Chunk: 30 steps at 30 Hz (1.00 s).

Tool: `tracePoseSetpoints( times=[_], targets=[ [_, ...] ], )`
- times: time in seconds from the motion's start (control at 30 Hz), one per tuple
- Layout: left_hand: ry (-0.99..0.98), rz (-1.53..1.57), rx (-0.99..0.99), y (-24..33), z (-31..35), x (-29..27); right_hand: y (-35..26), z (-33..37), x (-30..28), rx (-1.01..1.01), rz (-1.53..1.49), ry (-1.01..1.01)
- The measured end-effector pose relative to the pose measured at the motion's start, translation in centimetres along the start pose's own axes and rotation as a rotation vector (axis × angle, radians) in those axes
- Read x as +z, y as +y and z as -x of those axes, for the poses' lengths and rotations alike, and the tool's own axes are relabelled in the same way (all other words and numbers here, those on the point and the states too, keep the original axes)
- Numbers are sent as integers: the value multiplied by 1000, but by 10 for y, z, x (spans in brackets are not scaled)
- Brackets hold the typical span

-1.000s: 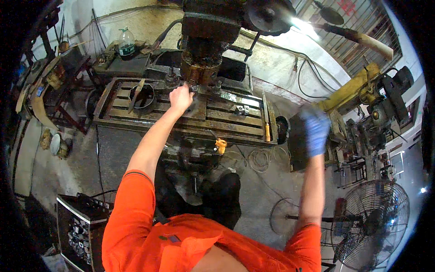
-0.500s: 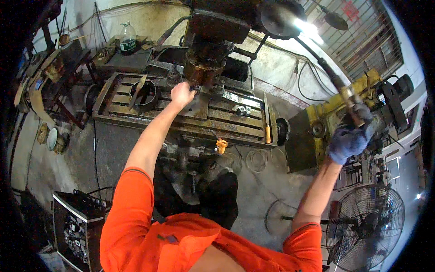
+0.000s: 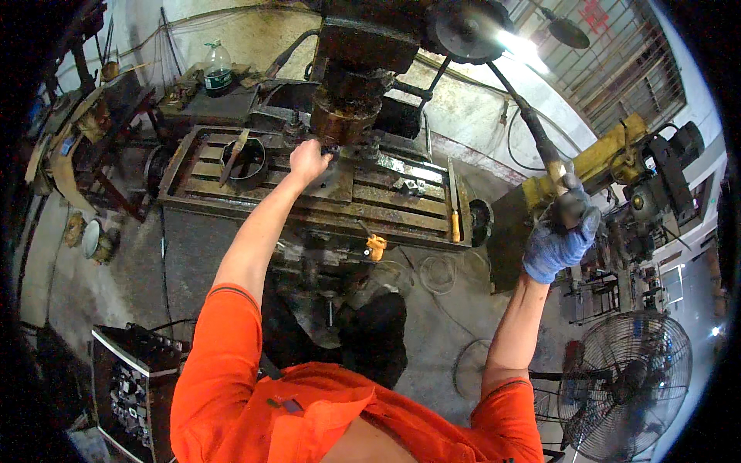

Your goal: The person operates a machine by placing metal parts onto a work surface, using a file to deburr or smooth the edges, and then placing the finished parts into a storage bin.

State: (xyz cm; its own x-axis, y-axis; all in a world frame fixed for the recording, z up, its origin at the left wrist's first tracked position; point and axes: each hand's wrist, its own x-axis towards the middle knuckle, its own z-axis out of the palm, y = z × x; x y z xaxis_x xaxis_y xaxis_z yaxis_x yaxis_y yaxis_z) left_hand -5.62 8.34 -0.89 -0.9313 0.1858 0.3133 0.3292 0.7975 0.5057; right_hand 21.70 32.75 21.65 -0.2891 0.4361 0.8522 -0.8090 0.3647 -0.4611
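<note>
My bare left hand (image 3: 309, 160) is closed on a small dark piece below the machine's spindle (image 3: 341, 108), over the slotted metal table (image 3: 386, 214). Its fingertips and most of the piece are hidden, so I cannot make out what it is. Out to the right, my right hand (image 3: 562, 235), in a blue-grey glove, is wrapped round the end of a long lever (image 3: 534, 127). The lever slants up to a round hub (image 3: 467, 31) on the machine. A dark pot (image 3: 248, 174) with a flat wooden stick (image 3: 234, 157) across it stands on the table, left of my left hand.
On the table's right lie a small metal block (image 3: 414, 187) and a long tool with an orange handle (image 3: 455, 225). A yellow-orange object (image 3: 376, 248) hangs at the front edge. A large fan (image 3: 625, 386) stands low right; a bin of metal parts (image 3: 131, 393) sits low left.
My right hand has swung the lever inward, to the left and slightly down. My left hand has stayed in nearly the same place below the spindle.
</note>
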Motion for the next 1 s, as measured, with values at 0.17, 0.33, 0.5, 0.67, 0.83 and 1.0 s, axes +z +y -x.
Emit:
tracePoseSetpoints(
  times=[0.17, 0.33, 0.5, 0.67, 0.83, 1.0],
  targets=[
    [-96, 273, 77, -15, 11, -30, 5, 4, -3, 3, -15, 14],
    [-264, 475, 92, -33, 49, -90, 8, 12, -5, 36, -17, 48],
    [-319, 606, -96, -56, 98, -148, 17, 18, -9, 5, -78, 16],
    [-218, 569, -126, -98, 143, -200, 21, 25, -11, 96, -160, 81],
    [8, 635, -185, -149, 180, -239, 25, 34, -16, 96, -83, 38],
    [240, 601, -255, -188, 216, -283, 33, 36, -25, 79, -78, -26]
  ],
)
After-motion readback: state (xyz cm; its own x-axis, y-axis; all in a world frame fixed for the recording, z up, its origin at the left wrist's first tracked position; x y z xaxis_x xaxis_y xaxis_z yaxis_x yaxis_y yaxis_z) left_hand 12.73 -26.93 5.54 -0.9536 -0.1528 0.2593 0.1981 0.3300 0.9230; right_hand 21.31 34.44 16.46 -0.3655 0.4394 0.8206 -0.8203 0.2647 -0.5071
